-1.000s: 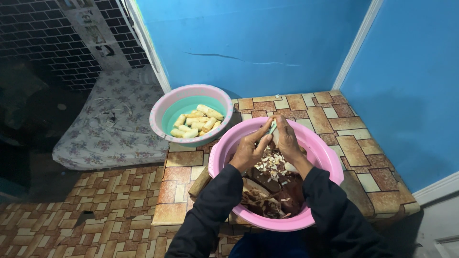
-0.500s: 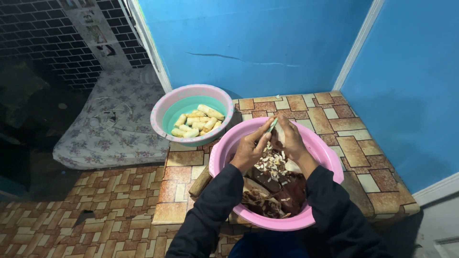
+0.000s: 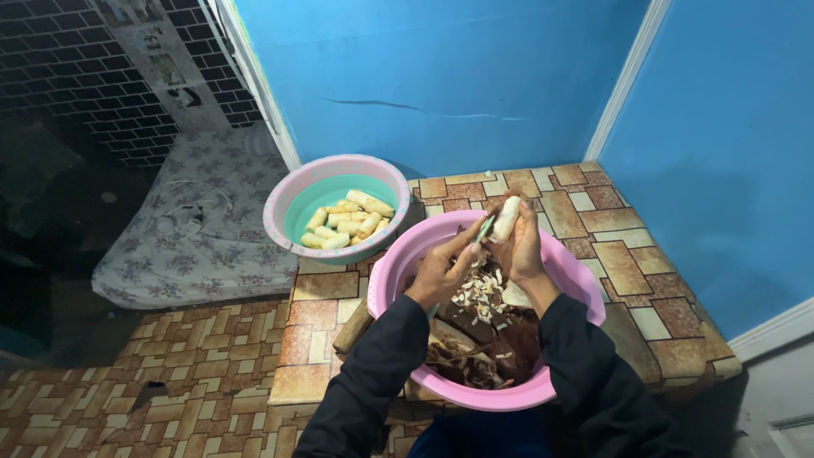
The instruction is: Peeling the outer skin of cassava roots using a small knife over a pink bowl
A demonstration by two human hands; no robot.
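Left to right. A flowered mat (image 3: 199,233) lies on the patterned floor (image 3: 127,382) below a dark tiled wall (image 3: 85,76). On the raised tiled worktop (image 3: 610,246) stands a bowl (image 3: 292,199), pink outside and teal inside, holding pale peeled roots (image 3: 346,222). Touching its right side is the larger pink basin (image 3: 585,297), filled with dark brown peel (image 3: 483,339) and pale shavings.

Over the basin's far half, the left hand (image 3: 441,273) is closed on a knife (image 3: 484,229) with a green part showing; its blade edge cannot be made out. The right hand (image 3: 521,246) is wrapped around a root (image 3: 507,217), upright and already pale at the top. The knife touches the root close to the fingers of both hands.

Risks, as judged from this position:
- The root is short and the gripping fingers lie close to the blade; a slip on a wet surface could cut them.
- The root is held near the basin's far rim; a loosened grip would likely drop it among the peel or onto the worktop.
- The basin overhangs the worktop's near edge, so downward pressure on that side might tip it.
- The bowl sits at the worktop's left edge and could be nudged off toward the mat.

Blue walls (image 3: 441,76) meet at a white corner strip (image 3: 627,76); the light is dim.
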